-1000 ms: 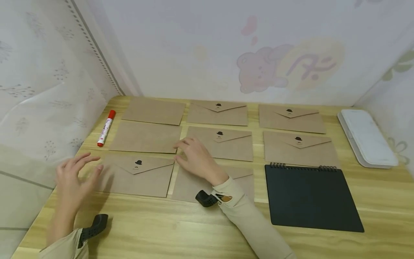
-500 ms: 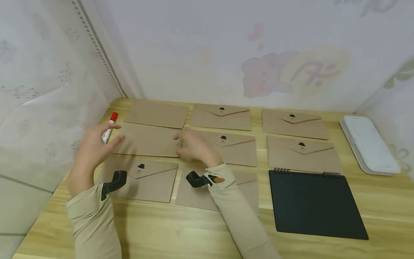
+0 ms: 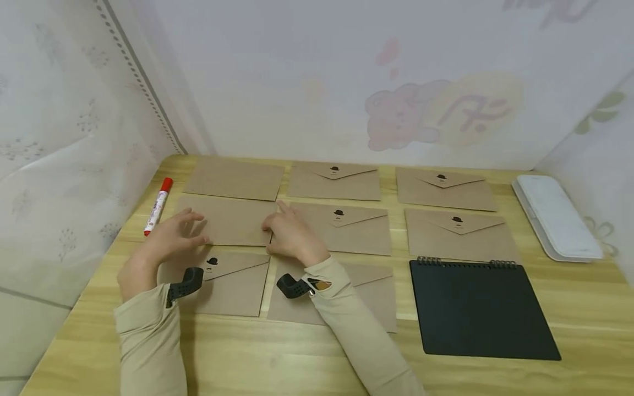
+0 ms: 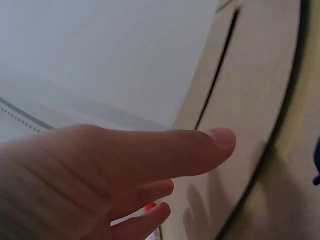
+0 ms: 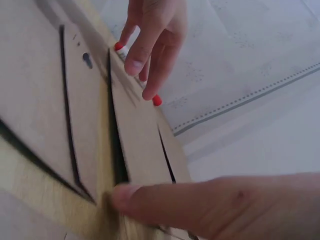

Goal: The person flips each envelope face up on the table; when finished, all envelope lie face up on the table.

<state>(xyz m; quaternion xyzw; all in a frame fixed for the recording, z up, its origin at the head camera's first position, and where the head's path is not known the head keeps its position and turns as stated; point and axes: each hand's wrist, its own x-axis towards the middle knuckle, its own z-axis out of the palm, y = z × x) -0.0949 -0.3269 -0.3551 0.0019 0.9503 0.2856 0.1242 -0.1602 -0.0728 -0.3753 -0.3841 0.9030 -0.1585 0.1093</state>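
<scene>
A plain brown envelope (image 3: pixel 236 221), flap side down, lies in the left column of the middle row. Over its left end hovers my left hand (image 3: pixel 165 236), thumb and fingers apart; in the left wrist view, its thumb (image 4: pixel 200 152) is above the paper and casts a shadow. My right hand (image 3: pixel 294 234) is at the envelope's right edge, fingers bent, with the thumb (image 5: pixel 150 200) by its near corner in the right wrist view. Nearer lies an envelope (image 3: pixel 233 294) with a printed hat on its flap, partly behind my left wrist.
Several more brown envelopes (image 3: pixel 333 181) lie in rows on the wooden table (image 3: pixel 277 357). A red-capped marker (image 3: pixel 157 208) is at the left edge. A black spiral notebook (image 3: pixel 485 311) and a white case (image 3: pixel 559 217) are on the right. Patterned curtains surround the table.
My left hand has moved forward and right, from beside the near envelope to over the middle one's left end. The right hand has shifted slightly, staying by that envelope's right edge.
</scene>
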